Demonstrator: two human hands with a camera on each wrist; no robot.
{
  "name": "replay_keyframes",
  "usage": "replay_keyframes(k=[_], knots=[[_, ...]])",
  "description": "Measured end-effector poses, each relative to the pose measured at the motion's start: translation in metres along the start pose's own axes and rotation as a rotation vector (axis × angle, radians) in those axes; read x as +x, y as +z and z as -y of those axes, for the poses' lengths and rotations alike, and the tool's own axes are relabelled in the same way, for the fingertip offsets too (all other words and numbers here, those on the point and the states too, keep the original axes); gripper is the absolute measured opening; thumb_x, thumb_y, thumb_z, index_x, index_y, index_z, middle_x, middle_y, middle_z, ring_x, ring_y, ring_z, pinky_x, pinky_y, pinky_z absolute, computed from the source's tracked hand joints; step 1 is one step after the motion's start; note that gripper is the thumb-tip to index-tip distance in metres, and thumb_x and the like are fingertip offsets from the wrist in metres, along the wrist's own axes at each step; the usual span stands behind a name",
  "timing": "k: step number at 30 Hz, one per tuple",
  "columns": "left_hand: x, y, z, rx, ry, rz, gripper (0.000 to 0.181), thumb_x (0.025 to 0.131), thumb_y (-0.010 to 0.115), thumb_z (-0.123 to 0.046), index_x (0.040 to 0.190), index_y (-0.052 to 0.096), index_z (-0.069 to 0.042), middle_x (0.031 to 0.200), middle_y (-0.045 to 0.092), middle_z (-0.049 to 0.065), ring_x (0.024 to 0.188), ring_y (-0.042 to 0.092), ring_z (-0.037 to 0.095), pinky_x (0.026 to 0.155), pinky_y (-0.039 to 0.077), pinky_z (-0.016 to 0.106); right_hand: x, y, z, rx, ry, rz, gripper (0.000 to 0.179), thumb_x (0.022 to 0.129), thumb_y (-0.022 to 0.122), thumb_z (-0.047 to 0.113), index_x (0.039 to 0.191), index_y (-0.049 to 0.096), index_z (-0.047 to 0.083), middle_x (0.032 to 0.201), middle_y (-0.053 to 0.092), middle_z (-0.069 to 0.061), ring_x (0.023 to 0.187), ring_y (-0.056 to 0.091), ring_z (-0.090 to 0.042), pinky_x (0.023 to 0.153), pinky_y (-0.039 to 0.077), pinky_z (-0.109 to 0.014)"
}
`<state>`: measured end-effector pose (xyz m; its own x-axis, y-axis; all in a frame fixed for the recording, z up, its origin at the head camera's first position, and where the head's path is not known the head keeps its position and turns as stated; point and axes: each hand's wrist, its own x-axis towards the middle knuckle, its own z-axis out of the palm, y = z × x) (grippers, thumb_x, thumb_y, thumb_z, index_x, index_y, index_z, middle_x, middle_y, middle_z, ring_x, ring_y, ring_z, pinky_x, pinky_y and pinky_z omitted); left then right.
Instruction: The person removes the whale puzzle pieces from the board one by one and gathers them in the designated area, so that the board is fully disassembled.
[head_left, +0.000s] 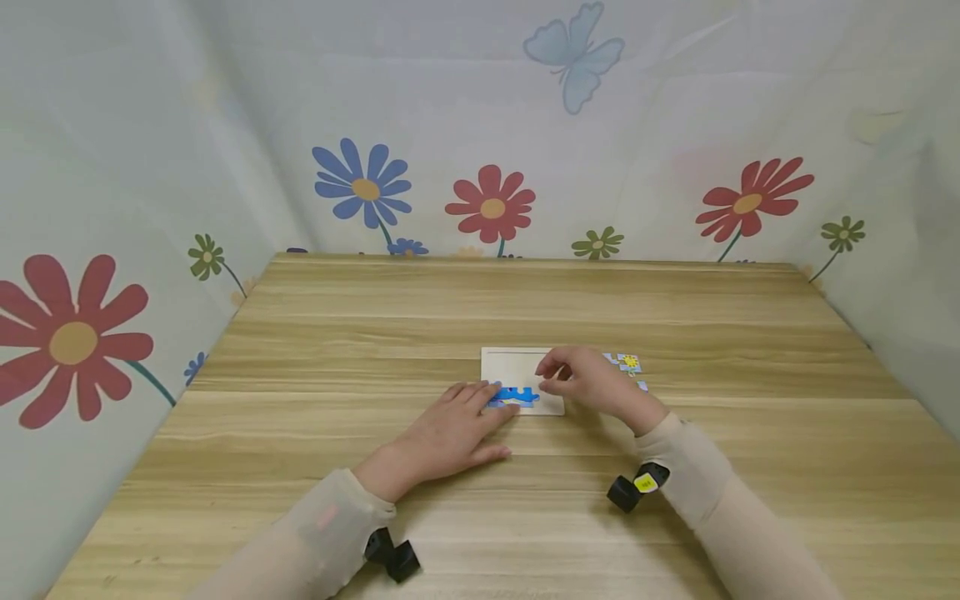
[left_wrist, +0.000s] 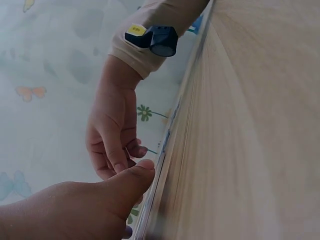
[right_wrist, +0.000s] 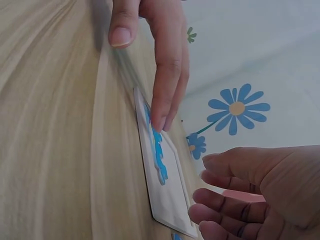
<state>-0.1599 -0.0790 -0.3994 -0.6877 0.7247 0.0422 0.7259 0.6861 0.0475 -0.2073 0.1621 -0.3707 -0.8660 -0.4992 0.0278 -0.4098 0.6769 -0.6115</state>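
Observation:
A white puzzle board [head_left: 525, 364] lies flat on the table. Joined blue jigsaw pieces [head_left: 517, 395] fill part of its near left side. My left hand [head_left: 457, 429] rests its fingertips on the left end of those pieces, fingers nearly straight; the right wrist view shows the same left hand [right_wrist: 167, 65] reaching down to the board. My right hand [head_left: 596, 382] hovers over the board's right edge, fingers loosely bent. In the right wrist view, nothing shows between the right hand's [right_wrist: 250, 195] fingertips. More jigsaw pieces [head_left: 630, 363], one with a yellow flower, lie partly hidden behind this hand.
The wooden table [head_left: 360, 317] extends around the board on all sides. A pale curtain [head_left: 435, 83] with printed flowers hangs behind its far edge. Small black cameras [head_left: 393, 557] are strapped to both wrists.

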Motion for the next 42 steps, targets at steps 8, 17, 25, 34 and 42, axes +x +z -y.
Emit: replay_keyframes(k=[8, 17, 25, 34, 42], knots=[[-0.003, 0.001, 0.004, 0.001, 0.001, -0.007, 0.059, 0.095, 0.046, -0.056, 0.144, 0.044, -0.023, 0.15, 0.042, 0.013, 0.139, 0.04, 0.03, 0.115, 0.031, 0.049, 0.004, 0.007, 0.002, -0.016, 0.019, 0.004, 0.016, 0.089, 0.066, 0.013, 0.1, 0.069, 0.002, 0.089, 0.069, -0.007, 0.076, 0.06, -0.012, 0.069, 0.049, -0.025], [-0.005, 0.001, 0.006, 0.026, 0.028, -0.053, 0.056, 0.095, 0.048, -0.055, 0.141, 0.049, -0.022, 0.146, 0.047, 0.013, 0.136, 0.042, 0.03, 0.114, 0.033, 0.048, 0.006, 0.013, 0.006, -0.046, 0.044, 0.016, 0.017, 0.088, 0.067, 0.013, 0.1, 0.07, 0.003, 0.086, 0.07, -0.006, 0.072, 0.059, -0.011, 0.066, 0.048, -0.024], [-0.006, 0.005, 0.009, 0.035, 0.043, -0.077, 0.055, 0.095, 0.049, -0.054, 0.139, 0.051, -0.022, 0.144, 0.049, 0.012, 0.134, 0.046, 0.028, 0.112, 0.035, 0.046, 0.01, 0.018, 0.006, -0.101, 0.022, 0.001, 0.013, 0.085, 0.068, 0.009, 0.096, 0.072, 0.003, 0.083, 0.07, -0.005, 0.076, 0.061, -0.012, 0.07, 0.05, -0.027], [-0.005, 0.008, 0.009, 0.021, 0.042, -0.09, 0.054, 0.095, 0.049, -0.054, 0.138, 0.052, -0.022, 0.144, 0.049, 0.012, 0.133, 0.046, 0.028, 0.111, 0.036, 0.045, 0.012, 0.022, 0.012, -0.148, 0.058, 0.006, 0.009, 0.083, 0.071, 0.011, 0.091, 0.072, 0.007, 0.084, 0.068, -0.003, 0.075, 0.059, -0.012, 0.068, 0.049, -0.028], [-0.005, 0.008, 0.008, 0.029, 0.032, -0.09, 0.054, 0.094, 0.05, -0.054, 0.138, 0.052, -0.023, 0.144, 0.05, 0.012, 0.133, 0.047, 0.028, 0.111, 0.036, 0.045, 0.012, 0.023, 0.011, -0.152, 0.051, -0.005, 0.008, 0.083, 0.071, 0.011, 0.09, 0.07, 0.007, 0.083, 0.067, -0.004, 0.074, 0.059, -0.012, 0.066, 0.048, -0.027]])
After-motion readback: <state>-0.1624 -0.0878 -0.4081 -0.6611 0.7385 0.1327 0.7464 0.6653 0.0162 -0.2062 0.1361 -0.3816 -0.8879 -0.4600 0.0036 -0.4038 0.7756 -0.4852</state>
